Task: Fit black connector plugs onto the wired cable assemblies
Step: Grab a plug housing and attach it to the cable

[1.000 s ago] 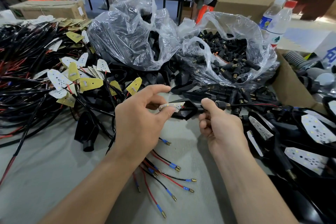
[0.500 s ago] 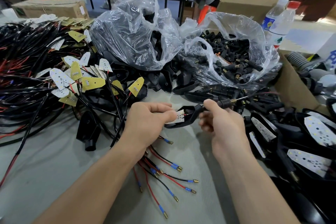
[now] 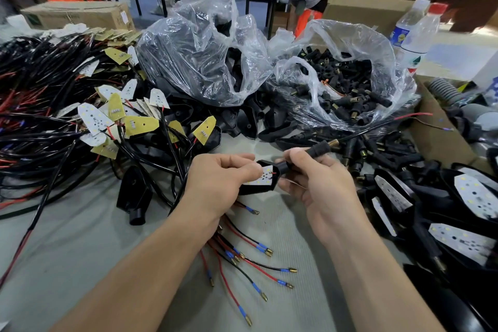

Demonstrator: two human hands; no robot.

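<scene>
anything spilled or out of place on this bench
Yes: loose black plugs lie scattered on the table outside the open clear bag that holds the rest, just beyond the right hand.

Both forearms reach forward, bare, and converge. Left hand point(image 3: 218, 183): back facing up, fingers curled, thumb and fingertips pinching a housing point(image 3: 258, 189). Right hand point(image 3: 320, 188): fingers curled, thumb and forefinger gripping a plug point(image 3: 319, 149). The hands sit just beside each other, knuckles nearly touching.
</scene>
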